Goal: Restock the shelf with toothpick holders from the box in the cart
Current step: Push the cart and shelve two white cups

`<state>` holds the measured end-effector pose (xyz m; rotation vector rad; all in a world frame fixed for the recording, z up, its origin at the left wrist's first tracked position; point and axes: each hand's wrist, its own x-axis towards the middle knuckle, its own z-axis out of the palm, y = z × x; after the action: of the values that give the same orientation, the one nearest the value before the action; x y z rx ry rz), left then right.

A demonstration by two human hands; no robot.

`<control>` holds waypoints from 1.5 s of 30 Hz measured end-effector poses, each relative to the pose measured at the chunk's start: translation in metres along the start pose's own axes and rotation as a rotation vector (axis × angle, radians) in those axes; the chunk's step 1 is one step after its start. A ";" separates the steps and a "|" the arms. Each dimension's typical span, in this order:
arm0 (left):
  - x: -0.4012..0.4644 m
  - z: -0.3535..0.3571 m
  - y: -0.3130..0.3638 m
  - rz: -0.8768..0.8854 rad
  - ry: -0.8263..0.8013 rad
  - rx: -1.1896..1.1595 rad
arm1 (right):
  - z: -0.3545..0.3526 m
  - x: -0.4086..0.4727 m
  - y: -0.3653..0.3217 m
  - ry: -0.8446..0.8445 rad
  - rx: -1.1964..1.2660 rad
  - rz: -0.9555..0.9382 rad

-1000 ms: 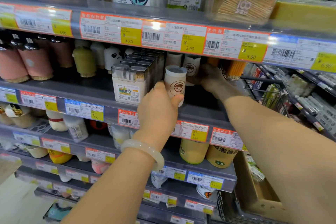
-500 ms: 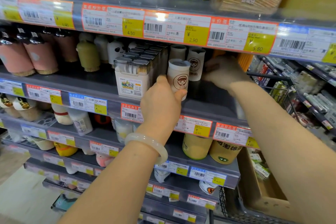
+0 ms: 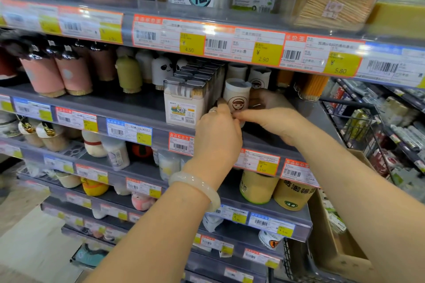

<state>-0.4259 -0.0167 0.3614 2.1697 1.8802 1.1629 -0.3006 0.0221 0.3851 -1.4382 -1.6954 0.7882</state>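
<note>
Toppling is the risk at centre frame, where the left hand and right hand both pinch the white cylindrical toothpick holder with a cartoon face on the grey shelf, since a careless nudge could knock its neighbours behind.

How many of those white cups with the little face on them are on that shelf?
3 in view: the front white cup between both hands, and two behind it, left and right. More may be hidden behind.
</note>
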 end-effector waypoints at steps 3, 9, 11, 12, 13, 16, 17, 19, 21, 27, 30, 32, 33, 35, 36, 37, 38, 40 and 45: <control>-0.005 0.004 -0.007 0.133 0.041 -0.010 | 0.004 0.005 -0.003 0.083 -0.110 -0.021; -0.006 0.012 -0.014 0.242 0.193 0.029 | 0.012 0.024 -0.005 0.187 -0.249 -0.034; -0.005 0.013 -0.014 0.251 0.233 0.076 | 0.013 0.029 -0.006 0.201 -0.262 -0.059; -0.005 0.014 -0.015 0.258 0.245 0.096 | 0.014 0.032 -0.006 0.205 -0.257 -0.066; -0.005 0.015 -0.016 0.267 0.256 0.110 | 0.014 0.035 -0.005 0.207 -0.248 -0.065; -0.006 0.017 -0.016 0.293 0.296 0.121 | 0.016 0.042 -0.002 0.214 -0.227 -0.054; -0.007 0.017 -0.016 0.297 0.307 0.128 | 0.017 0.044 -0.001 0.217 -0.220 -0.047; -0.006 0.016 -0.017 0.305 0.326 0.137 | 0.019 0.046 0.000 0.228 -0.212 -0.038; -0.007 0.016 -0.019 0.322 0.325 0.133 | 0.019 0.047 0.001 0.250 -0.230 -0.029; -0.021 0.020 -0.027 0.366 0.275 0.075 | 0.019 0.048 0.005 0.279 -0.247 -0.022; -0.022 0.021 -0.030 0.372 0.262 0.061 | 0.020 0.049 0.005 0.283 -0.259 -0.017; -0.022 0.021 -0.030 0.375 0.258 0.047 | 0.021 0.050 0.005 0.287 -0.265 -0.011; -0.021 0.021 -0.030 0.376 0.257 0.037 | 0.021 0.050 0.005 0.287 -0.268 -0.010; -0.020 0.022 -0.031 0.379 0.258 0.019 | 0.021 0.048 0.002 0.295 -0.280 -0.014; -0.019 0.022 -0.031 0.383 0.262 0.013 | 0.022 0.048 0.002 0.297 -0.283 -0.011; -0.019 0.022 -0.032 0.388 0.266 0.008 | 0.021 0.046 0.001 0.296 -0.290 -0.003; -0.019 0.023 -0.032 0.392 0.268 0.005 | 0.021 0.045 -0.001 0.292 -0.306 0.009; -0.019 0.023 -0.032 0.399 0.270 0.005 | 0.020 0.041 -0.004 0.267 -0.369 0.031; -0.019 0.021 -0.033 0.395 0.215 0.006 | 0.007 0.014 -0.017 0.255 -0.561 0.045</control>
<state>-0.4410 -0.0157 0.3208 2.5922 1.5580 1.5089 -0.3161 0.0332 0.3977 -1.8611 -1.7596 0.1300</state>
